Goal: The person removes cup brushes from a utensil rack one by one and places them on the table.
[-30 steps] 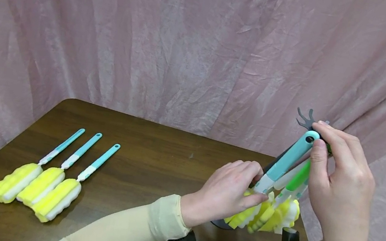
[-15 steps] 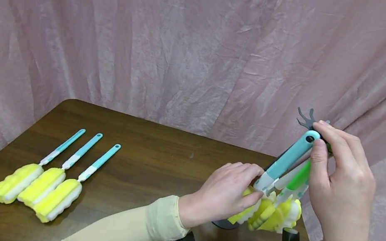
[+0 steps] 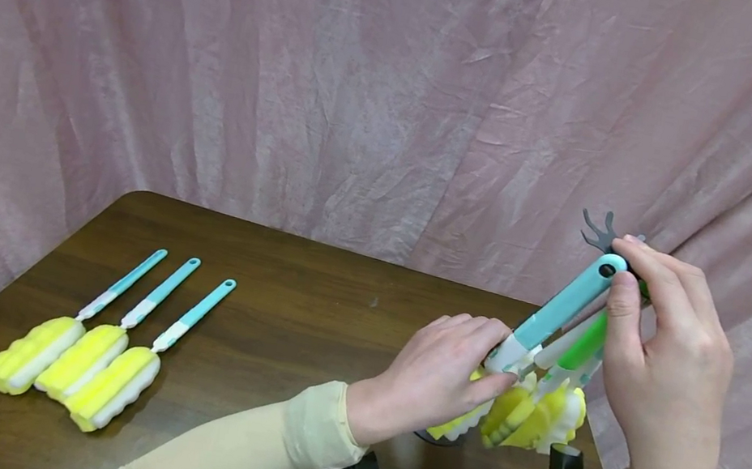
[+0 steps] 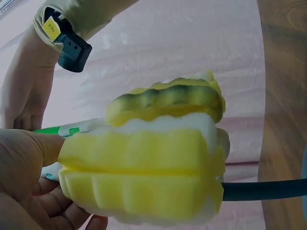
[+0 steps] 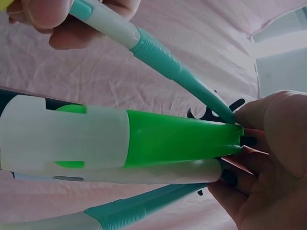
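A bottle brush with a teal handle (image 3: pixel 563 309) and a yellow-and-white sponge head (image 4: pixel 139 158) slants between my two hands. My left hand (image 3: pixel 430 378) grips it low, at the white neck just above the sponge. At the top, my right hand (image 3: pixel 672 372) pinches the holed handle end, thumb on it and fingertips beside the dark hooks (image 3: pixel 596 232) of a stand. Behind it hang other brushes, one with a green handle (image 5: pixel 182 139) and another with a teal handle (image 5: pixel 148 201). Their sponges (image 3: pixel 531 419) bunch together, partly hidden by my left hand.
Three more teal-handled sponge brushes (image 3: pixel 108 389) lie side by side at the left of the brown wooden table (image 3: pixel 307 297). The stand's dark pole (image 4: pixel 264 190) runs past the sponges, and its round base (image 3: pixel 439 439) shows under my left hand. A pink curtain (image 3: pixel 367 102) hangs behind.
The held brush's lower end has swung a little left, so its sponge stands apart from the others and its handle covers the pole. My right hand has barely moved.
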`<action>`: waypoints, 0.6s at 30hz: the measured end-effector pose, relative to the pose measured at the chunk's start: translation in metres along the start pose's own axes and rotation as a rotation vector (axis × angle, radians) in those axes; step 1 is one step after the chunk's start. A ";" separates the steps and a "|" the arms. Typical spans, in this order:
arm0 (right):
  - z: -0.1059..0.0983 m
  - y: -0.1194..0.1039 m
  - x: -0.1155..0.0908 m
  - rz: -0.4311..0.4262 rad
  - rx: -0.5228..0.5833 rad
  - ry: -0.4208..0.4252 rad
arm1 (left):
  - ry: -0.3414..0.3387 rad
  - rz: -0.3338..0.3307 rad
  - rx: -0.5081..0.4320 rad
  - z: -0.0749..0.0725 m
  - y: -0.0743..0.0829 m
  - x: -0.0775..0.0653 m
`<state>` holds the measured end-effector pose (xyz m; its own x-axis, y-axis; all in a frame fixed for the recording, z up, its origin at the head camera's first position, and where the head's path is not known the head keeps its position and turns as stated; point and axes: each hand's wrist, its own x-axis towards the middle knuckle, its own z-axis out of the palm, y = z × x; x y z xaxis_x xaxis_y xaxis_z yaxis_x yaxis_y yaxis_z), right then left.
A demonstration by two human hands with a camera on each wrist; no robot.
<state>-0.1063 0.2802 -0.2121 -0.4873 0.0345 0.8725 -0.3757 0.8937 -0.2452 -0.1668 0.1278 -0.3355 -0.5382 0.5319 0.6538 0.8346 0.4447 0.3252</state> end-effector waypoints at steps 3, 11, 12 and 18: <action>0.001 -0.002 -0.001 -0.001 -0.003 0.002 | 0.018 0.005 0.019 -0.002 -0.003 -0.003; 0.001 -0.001 0.000 -0.001 -0.005 0.003 | 0.045 0.008 0.020 -0.008 -0.007 -0.006; 0.001 -0.001 0.000 -0.002 -0.004 0.003 | 0.044 0.005 0.019 -0.008 -0.007 -0.007; 0.001 -0.001 0.000 -0.001 -0.005 0.001 | 0.049 -0.002 0.009 -0.009 -0.009 -0.009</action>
<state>-0.1071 0.2788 -0.2125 -0.4861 0.0342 0.8733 -0.3718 0.8962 -0.2421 -0.1685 0.1123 -0.3384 -0.5334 0.4953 0.6857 0.8322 0.4526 0.3203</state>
